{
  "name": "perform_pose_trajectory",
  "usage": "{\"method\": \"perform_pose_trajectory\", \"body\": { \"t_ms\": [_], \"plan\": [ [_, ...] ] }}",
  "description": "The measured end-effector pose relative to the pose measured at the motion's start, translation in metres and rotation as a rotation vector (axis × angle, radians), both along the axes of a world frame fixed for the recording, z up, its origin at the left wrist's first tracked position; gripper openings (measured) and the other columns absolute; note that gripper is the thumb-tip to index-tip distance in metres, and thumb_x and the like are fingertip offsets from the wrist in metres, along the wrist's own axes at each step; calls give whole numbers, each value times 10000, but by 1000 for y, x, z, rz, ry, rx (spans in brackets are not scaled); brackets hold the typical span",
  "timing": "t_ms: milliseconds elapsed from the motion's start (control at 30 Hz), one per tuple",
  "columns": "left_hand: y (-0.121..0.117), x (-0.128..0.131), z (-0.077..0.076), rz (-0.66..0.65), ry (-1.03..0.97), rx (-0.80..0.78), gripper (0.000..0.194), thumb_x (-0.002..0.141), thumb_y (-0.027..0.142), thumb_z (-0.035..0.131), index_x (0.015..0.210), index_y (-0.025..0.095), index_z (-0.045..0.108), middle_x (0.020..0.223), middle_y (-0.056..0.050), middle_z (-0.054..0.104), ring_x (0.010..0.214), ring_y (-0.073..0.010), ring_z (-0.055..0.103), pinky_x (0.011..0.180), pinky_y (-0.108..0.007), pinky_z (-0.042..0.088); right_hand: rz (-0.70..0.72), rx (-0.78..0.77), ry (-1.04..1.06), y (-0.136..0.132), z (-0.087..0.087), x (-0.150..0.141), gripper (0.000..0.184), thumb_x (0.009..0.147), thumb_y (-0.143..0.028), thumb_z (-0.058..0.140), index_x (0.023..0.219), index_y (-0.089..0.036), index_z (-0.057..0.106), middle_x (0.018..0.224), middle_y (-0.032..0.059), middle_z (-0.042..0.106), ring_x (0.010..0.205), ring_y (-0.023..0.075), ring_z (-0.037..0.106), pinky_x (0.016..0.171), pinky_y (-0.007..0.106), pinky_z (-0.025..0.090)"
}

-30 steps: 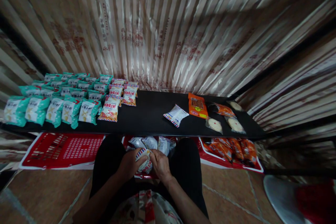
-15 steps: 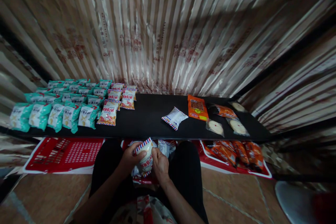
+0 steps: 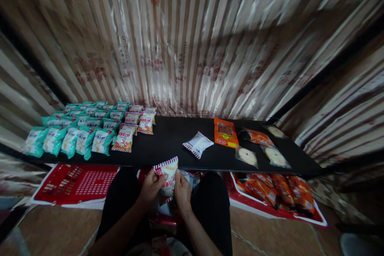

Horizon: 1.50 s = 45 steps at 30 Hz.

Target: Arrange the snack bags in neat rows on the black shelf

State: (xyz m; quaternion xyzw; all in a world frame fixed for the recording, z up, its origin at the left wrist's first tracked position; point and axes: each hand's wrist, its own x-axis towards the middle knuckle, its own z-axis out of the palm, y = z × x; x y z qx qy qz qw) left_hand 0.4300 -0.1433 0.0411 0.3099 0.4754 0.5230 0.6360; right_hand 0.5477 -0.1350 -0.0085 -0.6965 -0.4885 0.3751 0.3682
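Snack bag [image 3: 169, 171] is kinda puffy: cream up top, chunky red lettering across the front, orangey-brown near the bottom, little red logo in the upper corner, and crimped ends striped red, white and blue. It's tilted a bit, between the knees [image 3: 211, 208] by the near edge of the black shelf [image 3: 168, 150]. Left hand [image 3: 151, 188] has it pinched, thumb on the front; right hand [image 3: 183, 192] has its fingers clamped along the other side.
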Motion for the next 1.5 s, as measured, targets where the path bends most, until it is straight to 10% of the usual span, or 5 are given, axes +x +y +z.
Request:
{"method": "perform_pose_trajectory", "body": {
  "t_ms": [567, 1233, 1500],
  "plan": [
    [5, 21, -31, 92, 287, 55, 542, 624, 449, 686, 1045, 146, 528, 1059, -125, 659, 994, -267, 613, 874, -369, 478, 34, -30, 709, 11, -11, 5, 691, 733, -709, 367, 953, -129, 670, 913, 123, 699, 807, 246, 638, 687, 304, 480],
    [6, 22, -25, 96, 830, 54, 367, 794, 478, 453, 971, 184, 582, 943, -81, 686, 864, -225, 635, 745, -295, 475, 99, 41, 566, 2, -8, 10, 559, 772, -646, 384, 899, -167, 641, 886, 73, 681, 808, 195, 596, 728, 269, 442],
    [1, 20, -19, 83, 601, 34, 451, 739, 505, 546, 1043, 175, 587, 1028, -105, 672, 935, -259, 621, 783, -323, 474, 50, -4, 523, 4, -15, 8, 553, 773, -637, 387, 954, -174, 628, 889, 86, 680, 787, 207, 603, 694, 281, 444]
  ]
}}
